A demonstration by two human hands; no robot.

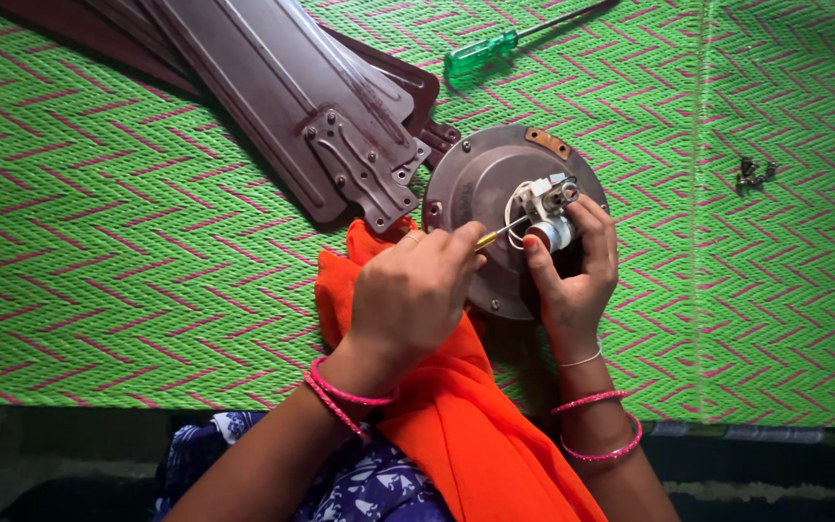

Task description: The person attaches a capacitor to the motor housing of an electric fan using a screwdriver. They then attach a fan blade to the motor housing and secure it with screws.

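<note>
Soft, even light falls from above onto the green and pink woven plastic mat point(128, 242), leaving it bright and saturated with crisp zigzag detail, while the strip of floor along the bottom edge sinks into near-black shadow. The brown metal fan blades point(282, 87) carry pale streaks of glare along their ridges, the round grey metal motor housing point(480, 179) shows a dull sheen, and only short, soft shadows sit under the 2 hands. Focus holds sharp through the centre, with slight softness toward the corners and mild bending of the mat's lines near the right edge.
</note>
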